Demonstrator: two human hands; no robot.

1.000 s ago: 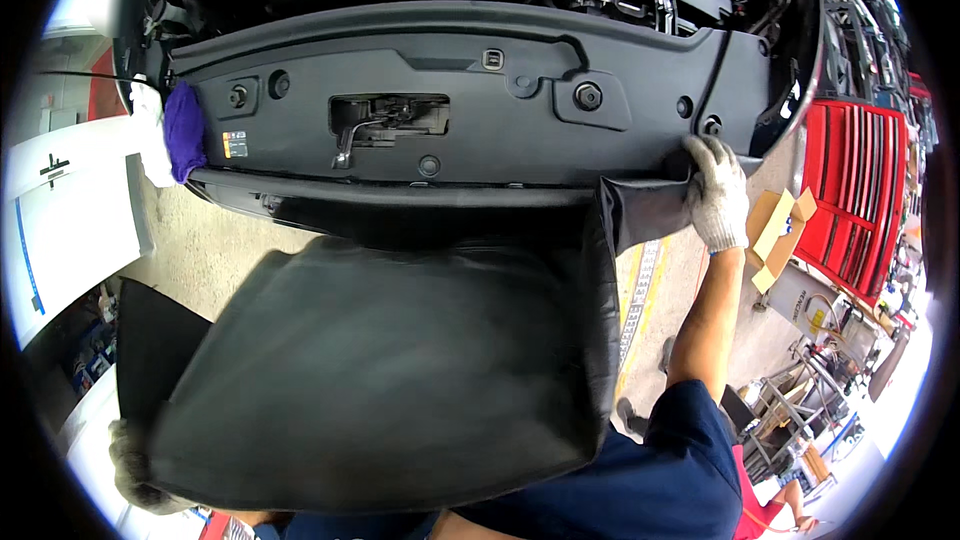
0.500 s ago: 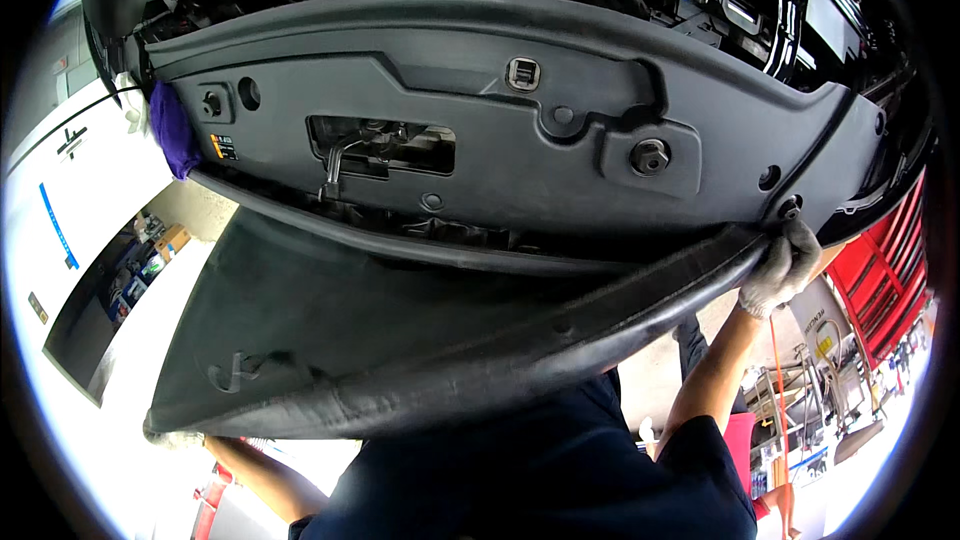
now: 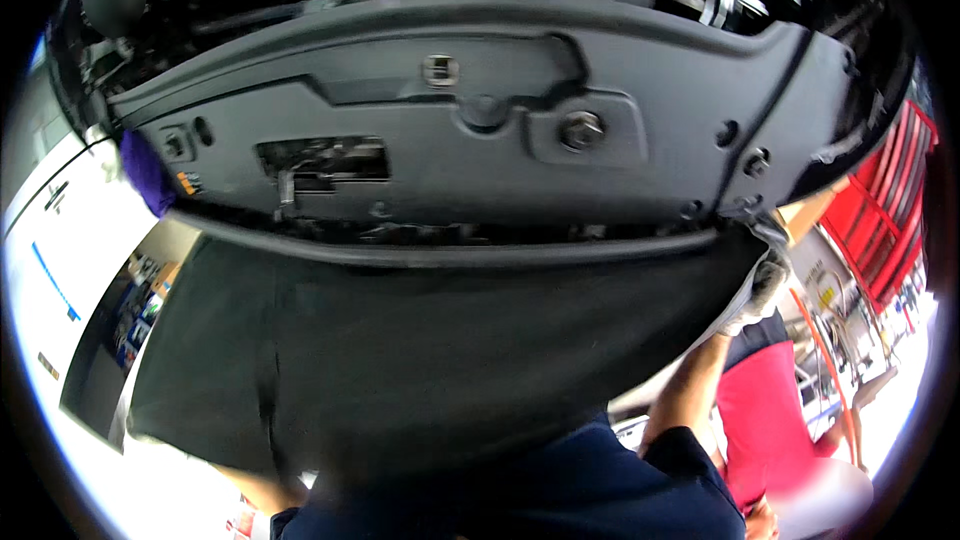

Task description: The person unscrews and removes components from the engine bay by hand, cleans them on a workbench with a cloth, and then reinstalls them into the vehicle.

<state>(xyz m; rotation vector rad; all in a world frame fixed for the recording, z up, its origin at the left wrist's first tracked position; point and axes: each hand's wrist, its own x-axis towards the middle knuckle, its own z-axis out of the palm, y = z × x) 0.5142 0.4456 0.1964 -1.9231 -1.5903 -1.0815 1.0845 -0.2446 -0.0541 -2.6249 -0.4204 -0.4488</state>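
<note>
A black fender cover (image 3: 430, 350) is spread in front of me, its far edge along the lower lip of the dark grey plastic panel (image 3: 330, 55) at the car's front. At its right end my gloved right hand (image 3: 762, 292) grips the edge, beside the panel's right corner. My left forearm (image 3: 255, 488) goes behind the cover's lower left corner, which is held out from my body; the left hand's fingers are hidden there. A dark fold runs down the cover's left part.
A purple cloth (image 3: 146, 172) hangs at the panel's left end. A white car (image 3: 60, 270) stands on the left. At right are a red tool cabinet (image 3: 880, 210), an orange hose (image 3: 818, 335) and a person in a red shirt (image 3: 762, 415) close by my right arm.
The cover's near edge has swung down and its broad face has opened out. My right hand has lowered slightly. The view has shifted right, and the red-shirted person shows more.
</note>
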